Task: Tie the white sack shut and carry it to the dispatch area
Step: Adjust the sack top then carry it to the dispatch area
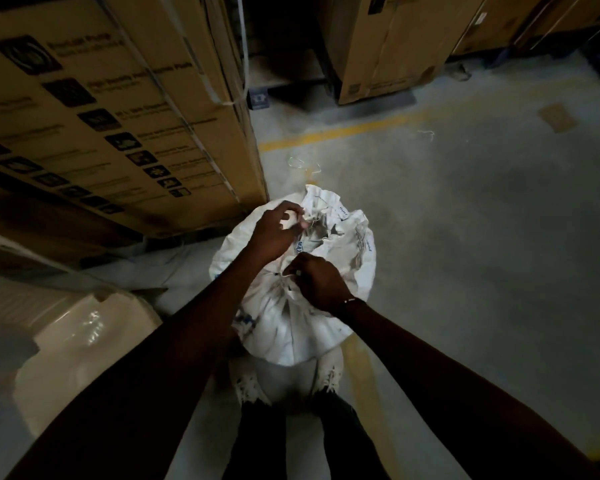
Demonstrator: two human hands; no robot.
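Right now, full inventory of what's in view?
white sack: 1, white with blue print, on the floor at centre, mouth bunched
cardboard boxes: at least 3, brown, left and along the back
loose string: 1 piece, pale, on the floor beyond the sack
yellow floor line: 1, yellow, across the grey concrete
cardboard scrap: 1, brown, floor at far right
wrapped white object: 1, lower left
left hand: pinching the sack's far rim
right hand: gripping the gathered neck, band at the wrist

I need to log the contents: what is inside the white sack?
The contents cannot be seen. The white sack has its mouth gathered, held by the left hand and right hand; only crumpled fabric shows.
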